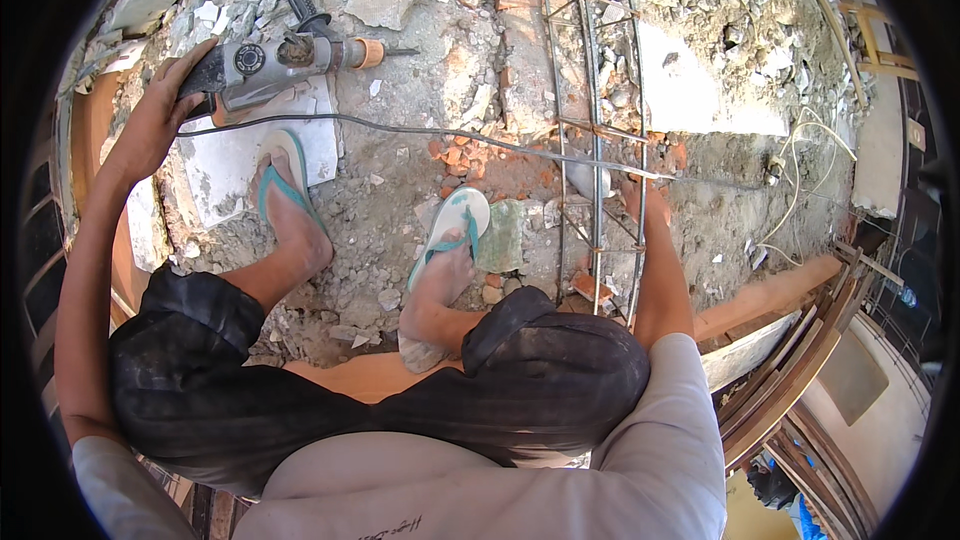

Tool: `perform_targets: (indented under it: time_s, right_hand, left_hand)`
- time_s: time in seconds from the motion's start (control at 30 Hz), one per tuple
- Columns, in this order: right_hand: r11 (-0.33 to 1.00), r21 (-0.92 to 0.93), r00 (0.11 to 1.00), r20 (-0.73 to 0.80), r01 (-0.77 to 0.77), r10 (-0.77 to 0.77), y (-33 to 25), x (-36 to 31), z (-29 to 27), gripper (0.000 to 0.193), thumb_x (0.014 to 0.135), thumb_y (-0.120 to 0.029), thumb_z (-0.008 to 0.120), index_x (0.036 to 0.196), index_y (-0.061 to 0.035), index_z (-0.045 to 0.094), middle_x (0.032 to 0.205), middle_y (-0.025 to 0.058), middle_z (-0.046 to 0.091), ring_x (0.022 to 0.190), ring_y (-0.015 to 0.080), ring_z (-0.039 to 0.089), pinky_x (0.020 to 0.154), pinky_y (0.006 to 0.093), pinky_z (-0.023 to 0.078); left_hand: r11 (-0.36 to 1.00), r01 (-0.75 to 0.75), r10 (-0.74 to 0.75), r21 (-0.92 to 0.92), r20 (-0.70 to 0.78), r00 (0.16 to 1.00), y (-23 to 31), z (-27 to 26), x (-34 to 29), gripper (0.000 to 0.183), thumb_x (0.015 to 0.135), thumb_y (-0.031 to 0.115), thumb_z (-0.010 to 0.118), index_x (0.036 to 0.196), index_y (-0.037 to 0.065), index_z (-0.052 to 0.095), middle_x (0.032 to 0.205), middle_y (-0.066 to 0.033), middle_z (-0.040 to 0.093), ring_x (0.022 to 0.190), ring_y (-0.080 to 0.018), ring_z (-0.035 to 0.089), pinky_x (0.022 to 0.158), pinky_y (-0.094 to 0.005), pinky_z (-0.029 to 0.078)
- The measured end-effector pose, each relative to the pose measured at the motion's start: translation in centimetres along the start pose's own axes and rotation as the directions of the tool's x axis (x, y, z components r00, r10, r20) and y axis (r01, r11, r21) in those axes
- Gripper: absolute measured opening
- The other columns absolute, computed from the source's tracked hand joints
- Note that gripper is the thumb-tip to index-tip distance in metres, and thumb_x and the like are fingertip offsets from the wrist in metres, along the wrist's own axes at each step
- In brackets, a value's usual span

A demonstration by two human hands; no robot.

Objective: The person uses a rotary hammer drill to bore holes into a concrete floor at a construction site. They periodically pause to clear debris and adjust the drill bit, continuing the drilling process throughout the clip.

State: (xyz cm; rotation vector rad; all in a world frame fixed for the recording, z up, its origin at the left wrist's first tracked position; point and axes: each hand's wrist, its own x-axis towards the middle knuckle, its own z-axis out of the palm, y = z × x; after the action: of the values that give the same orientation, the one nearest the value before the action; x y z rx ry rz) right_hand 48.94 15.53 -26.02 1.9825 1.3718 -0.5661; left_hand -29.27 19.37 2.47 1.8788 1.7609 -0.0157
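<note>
Rubble (pixel 460 162) of grey mortar and broken red brick lies around your feet, shod in white-and-teal flip-flops (pixel 468 205). At the upper left, your left hand (pixel 160 120) curls partway closed around the rear of a grey-and-black power drill (pixel 268 65) with an orange collar, its thin dark bit pointing right. A pale, flat, stained sheet (pixel 215 180) lies just below the drill, and a long dark cable (pixel 400 128) runs right toward a narrow steel-rod cage (pixel 597 90). Your right hand (pixel 650 205) is beside that cage, partly hidden; I cannot tell its opening or any hold.
</note>
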Motion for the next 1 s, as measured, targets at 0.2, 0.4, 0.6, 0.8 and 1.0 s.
perform_targets:
  time_s: [0.2, 0.4, 0.6, 0.8, 1.0]
  right_hand:
    - [0.951, 0.182, 0.956, -0.11, -0.25, 0.272, 3.4, -0.3, 2.7, 0.075, 0.109, -0.062, 0.042, 0.135, -0.0012, 0.077, 0.141, 0.0254, 0.075, 0.132, 0.0435, 0.072, 0.113, 0.0531, 0.055]
    - [0.888, 0.258, 0.898, -0.129, -0.38, 0.421, 7.9, -6.0, 0.8, 0.077, 0.111, -0.063, 0.039, 0.128, -0.0012, 0.081, 0.137, 0.0258, 0.077, 0.13, 0.0437, 0.074, 0.11, 0.0544, 0.056]
    - [0.959, 0.148, 0.963, -0.082, -0.242, 0.255, 2.2, -4.9, -0.2, 0.079, 0.113, -0.066, 0.035, 0.131, -0.0045, 0.081, 0.137, 0.0268, 0.076, 0.13, 0.0452, 0.073, 0.112, 0.0543, 0.056]
    - [0.873, 0.208, 0.854, -0.2, -0.442, 0.48, 8.4, -4.1, -2.1, 0.075, 0.113, -0.063, 0.036, 0.133, -0.0063, 0.081, 0.136, 0.0251, 0.078, 0.13, 0.0465, 0.073, 0.111, 0.0542, 0.057]
    - [0.972, -0.008, 0.958, -0.166, -0.237, 0.232, 10.5, -6.7, -2.9, 0.067, 0.112, -0.056, 0.037, 0.128, -0.0116, 0.084, 0.13, 0.0255, 0.079, 0.123, 0.0447, 0.076, 0.108, 0.0548, 0.059]
  left_hand:
    - [1.0, -0.015, 0.015, 0.004, -0.003, 1.0, -0.8, 0.3, 0.0, 0.067, 0.111, 0.004, 0.058, 0.175, 0.02, 0.043, 0.155, -0.021, 0.056, 0.145, -0.0371, 0.053, 0.127, -0.0462, 0.04]
    - [1.0, -0.009, 0.009, 0.025, -0.001, 1.0, -1.2, 0.2, 0.2, 0.068, 0.111, 0.004, 0.058, 0.175, 0.021, 0.042, 0.153, -0.0221, 0.056, 0.143, -0.0372, 0.054, 0.126, -0.0464, 0.041]
    - [0.997, 0.058, -0.061, 0.058, 0.053, 0.997, 0.0, -0.3, 0.3, 0.067, 0.113, 0.006, 0.056, 0.176, 0.021, 0.04, 0.169, -0.0211, 0.048, 0.158, -0.037, 0.048, 0.131, -0.0483, 0.039]
    - [0.999, 0.036, -0.037, 0.011, 0.063, 0.997, 0.2, -0.3, 0.1, 0.068, 0.113, 0.006, 0.057, 0.176, 0.021, 0.039, 0.162, -0.0211, 0.051, 0.151, -0.0374, 0.053, 0.129, -0.0485, 0.041]
    - [1.0, -0.011, 0.011, 0.004, -0.014, 1.0, -0.7, 0.3, 0.3, 0.069, 0.11, 0.0, 0.059, 0.174, 0.02, 0.043, 0.159, -0.0219, 0.055, 0.147, -0.0363, 0.055, 0.127, -0.047, 0.041]
